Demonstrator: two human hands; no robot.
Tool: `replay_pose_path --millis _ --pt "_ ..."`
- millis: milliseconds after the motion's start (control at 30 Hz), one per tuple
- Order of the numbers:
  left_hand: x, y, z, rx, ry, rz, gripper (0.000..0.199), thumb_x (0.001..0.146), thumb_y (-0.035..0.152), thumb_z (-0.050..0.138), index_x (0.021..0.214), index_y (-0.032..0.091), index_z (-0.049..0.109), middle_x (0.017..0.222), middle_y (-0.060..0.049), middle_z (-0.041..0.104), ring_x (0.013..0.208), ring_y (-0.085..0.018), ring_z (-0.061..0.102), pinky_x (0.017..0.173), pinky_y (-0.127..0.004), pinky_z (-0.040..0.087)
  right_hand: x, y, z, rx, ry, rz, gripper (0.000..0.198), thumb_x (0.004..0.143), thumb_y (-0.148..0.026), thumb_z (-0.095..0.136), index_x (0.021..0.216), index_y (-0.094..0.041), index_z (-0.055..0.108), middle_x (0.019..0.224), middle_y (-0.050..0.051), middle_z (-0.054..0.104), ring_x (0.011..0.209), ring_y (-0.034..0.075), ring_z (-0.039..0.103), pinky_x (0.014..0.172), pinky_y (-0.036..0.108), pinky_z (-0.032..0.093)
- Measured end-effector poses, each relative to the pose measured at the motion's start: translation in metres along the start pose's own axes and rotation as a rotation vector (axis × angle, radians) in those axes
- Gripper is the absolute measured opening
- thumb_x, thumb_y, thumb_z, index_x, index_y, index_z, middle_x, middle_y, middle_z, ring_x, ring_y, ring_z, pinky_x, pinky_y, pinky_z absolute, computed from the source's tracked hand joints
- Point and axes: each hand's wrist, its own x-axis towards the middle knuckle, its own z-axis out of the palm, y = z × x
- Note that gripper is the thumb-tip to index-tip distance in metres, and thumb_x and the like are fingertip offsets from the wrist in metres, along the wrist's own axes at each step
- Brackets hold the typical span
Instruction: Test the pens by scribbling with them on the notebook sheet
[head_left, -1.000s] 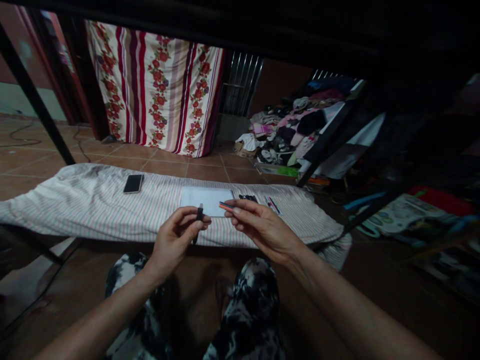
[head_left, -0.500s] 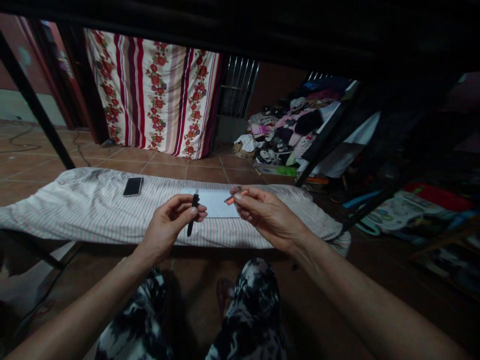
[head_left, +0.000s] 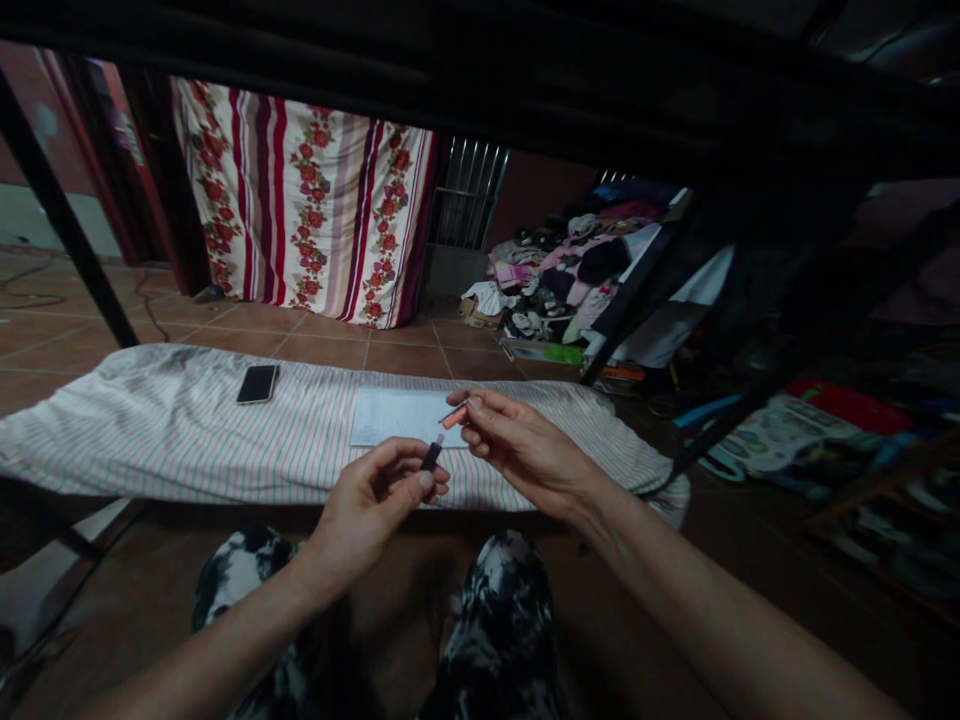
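My left hand (head_left: 386,490) pinches a slim black pen-like stick (head_left: 431,457) with a pale tip, between thumb and fingers. Its tip points up toward the other hand. In my right hand (head_left: 502,435), thumb and forefinger grip a small orange piece with a dark strip along it (head_left: 454,416); its exact kind is too small to make out. The two held things are close together but apart. Beneath and behind them lies a spiral notebook (head_left: 390,415) with a pale page, partly hidden by my hands.
The notebook lies on a bench-like surface covered by a striped cloth (head_left: 187,440). A phone (head_left: 258,384) rests at its left. Dark metal bars (head_left: 75,220) frame the space. Beyond are a floral curtain (head_left: 307,200) and a heap of clothes (head_left: 570,260).
My left hand has moved right and tilted the black stick so its pale tip points toward the orange piece. My right hand has shifted slightly left and down. More of the notebook shows.
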Motion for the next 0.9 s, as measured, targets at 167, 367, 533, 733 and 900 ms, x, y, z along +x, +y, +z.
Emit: replay_pose_path --millis 167,367,533,733,900 --pt "0.0008 -0.0012 0.0027 0.001 0.005 -0.008 0.028 0.067 0.031 0.071 0.087 0.014 0.061 0.077 -0.006 0.069 0.071 -0.015 0.064 0.069 -0.027 0.050 -0.0005 0.0011 -0.0014 0.027 0.009 0.013 0.025 0.068 -0.027 0.071 0.089 -0.016 0.064 0.075 0.001 0.063 0.057 0.006 0.044 0.051 0.021 0.031" --pt "0.0008 -0.0053 0.0008 -0.005 0.015 -0.010 0.025 0.068 0.028 0.070 0.087 0.014 0.061 0.076 -0.005 0.069 0.070 -0.013 0.064 0.068 -0.026 0.050 0.0018 0.0005 -0.0054 0.011 0.063 -0.021 0.023 0.064 -0.025 0.074 0.083 -0.015 0.064 0.071 0.000 0.064 0.054 0.005 0.043 0.051 0.021 0.030" --pt "0.0016 -0.0056 0.0010 0.006 0.018 -0.030 0.026 0.067 0.028 0.070 0.087 0.014 0.061 0.076 -0.005 0.069 0.067 -0.013 0.063 0.065 -0.025 0.049 0.0009 -0.0021 -0.0033 -0.039 0.104 -0.054 0.022 0.063 -0.027 0.074 0.080 -0.016 0.065 0.071 0.000 0.062 0.056 0.006 0.044 0.052 0.021 0.029" --pt "0.0012 -0.0023 0.0035 -0.002 0.028 -0.041 0.027 0.066 0.029 0.071 0.086 0.014 0.061 0.076 -0.005 0.069 0.065 -0.012 0.062 0.064 -0.024 0.049 0.0003 -0.0038 -0.0004 -0.117 0.111 -0.108 0.024 0.064 -0.027 0.073 0.085 -0.018 0.066 0.075 -0.001 0.060 0.061 0.008 0.045 0.056 0.023 0.030" --pt "0.0007 -0.0014 0.0041 -0.005 0.034 -0.068 0.029 0.066 0.030 0.071 0.087 0.014 0.061 0.076 -0.004 0.069 0.066 -0.012 0.062 0.064 -0.024 0.049 0.0001 -0.0048 -0.0002 -0.145 0.086 -0.120 0.025 0.065 -0.027 0.072 0.088 -0.019 0.066 0.078 0.000 0.061 0.063 0.008 0.046 0.057 0.023 0.030"
